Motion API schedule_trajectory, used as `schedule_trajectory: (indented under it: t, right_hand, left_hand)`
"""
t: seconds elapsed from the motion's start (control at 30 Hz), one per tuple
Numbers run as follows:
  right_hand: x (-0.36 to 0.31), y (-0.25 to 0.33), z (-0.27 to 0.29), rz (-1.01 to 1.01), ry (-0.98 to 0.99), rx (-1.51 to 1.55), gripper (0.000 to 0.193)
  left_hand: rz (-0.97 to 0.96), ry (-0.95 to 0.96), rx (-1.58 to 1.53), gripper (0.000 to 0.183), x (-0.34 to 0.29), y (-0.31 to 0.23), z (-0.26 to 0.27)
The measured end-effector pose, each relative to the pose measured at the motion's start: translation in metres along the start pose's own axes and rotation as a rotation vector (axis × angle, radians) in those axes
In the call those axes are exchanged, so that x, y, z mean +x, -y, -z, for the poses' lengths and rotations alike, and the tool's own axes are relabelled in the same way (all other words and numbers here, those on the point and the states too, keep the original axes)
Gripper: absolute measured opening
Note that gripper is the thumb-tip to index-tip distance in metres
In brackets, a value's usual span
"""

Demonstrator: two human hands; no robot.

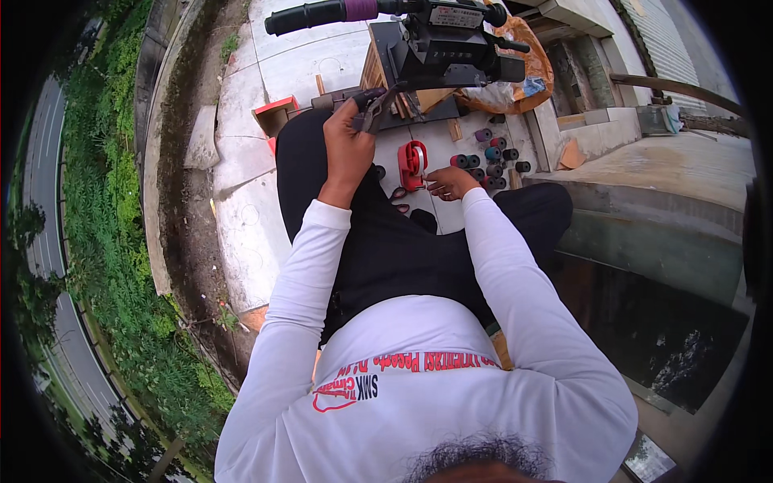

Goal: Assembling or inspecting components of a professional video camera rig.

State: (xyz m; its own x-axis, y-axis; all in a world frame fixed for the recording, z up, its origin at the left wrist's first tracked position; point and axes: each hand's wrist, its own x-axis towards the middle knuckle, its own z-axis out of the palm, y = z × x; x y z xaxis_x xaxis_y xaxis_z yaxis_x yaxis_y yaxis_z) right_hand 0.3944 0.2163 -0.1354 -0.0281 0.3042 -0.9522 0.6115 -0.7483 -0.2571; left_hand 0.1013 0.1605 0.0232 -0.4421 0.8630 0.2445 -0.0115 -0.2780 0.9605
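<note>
Wispy hair [487, 460] fringes my view, left hand [349, 149] closed round a dark piece [374, 114], right hand [452, 183] half-curled, grip unclear, beside the rounded red tape dispenser [407, 169], smooth slab [390, 143] open beyond, cylindrical spools [492, 153] rightward

Beyond and to the right of the left hand's fingers [341, 122], a black machine [439, 68] bears a pale label [456, 17] with dark print, too small to read. Well below the right hand's fingers [441, 183], a white shirt [459, 410] carries a line of red lettering [435, 361] and, farther left, a red-and-dark lettered emblem [346, 389].
</note>
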Motion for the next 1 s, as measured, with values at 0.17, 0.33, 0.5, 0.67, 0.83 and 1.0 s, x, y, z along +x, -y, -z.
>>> schedule_trajectory:
  t: [0.17, 0.33, 0.5, 0.67, 0.83, 1.0]
  right_hand:
    - [0.017, -0.016, -0.011, -0.053, 0.030, 0.171, 0.031]
    - [0.029, -0.024, -0.016, 0.025, 0.056, 0.505, 0.036]
    - [0.021, -0.012, -0.013, 0.109, 0.043, 0.463, 0.041]
    - [0.022, -0.024, -0.006, 0.120, -0.023, 0.426, 0.049]
    - [0.014, -0.026, -0.010, 0.155, 0.002, 0.371, 0.058]
    - [0.009, -0.029, -0.007, 0.145, 0.029, 0.347, 0.055]
  left_hand:
    - [-0.033, 0.096, 0.065, 0.025, -0.001, 0.004, -0.005]
    - [-0.014, 0.109, 0.055, 0.024, 0.001, 0.008, -0.009]
    - [-0.021, 0.108, 0.087, 0.023, 0.001, 0.009, -0.008]
    - [0.003, 0.140, 0.102, 0.024, 0.001, 0.006, -0.015]
    - [-0.003, 0.160, 0.109, 0.025, -0.002, 0.015, -0.013]
    - [-0.001, 0.167, 0.078, 0.025, -0.004, 0.016, -0.018]
